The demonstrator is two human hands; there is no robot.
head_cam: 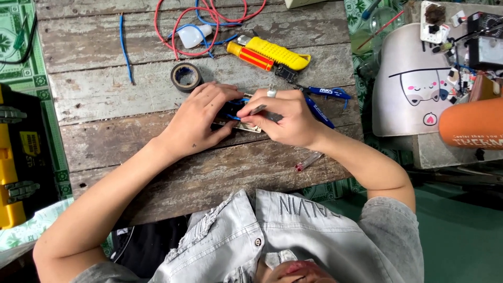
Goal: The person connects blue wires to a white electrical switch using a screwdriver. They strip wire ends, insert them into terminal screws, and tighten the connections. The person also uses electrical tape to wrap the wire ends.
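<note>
Centrally, left hand [196, 123] steadies a blue-wired fitting [234, 112], right hand [285, 118] grips a screwdriver [264, 112] beneath the yellow utility knife [275, 52].

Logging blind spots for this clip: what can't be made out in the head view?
- The small part with blue wires: mostly covered by the left hand and right hand.
- The tool tip in the right hand: contact point hidden by fingers.
- The yellow-and-black case: cut off by the left edge.
- The blue pliers: jaws behind the right hand.

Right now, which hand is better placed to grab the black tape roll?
Left. The left hand rests just below the black tape roll, fingers near it. The right hand is farther away and appears to hold a small tool.
</note>
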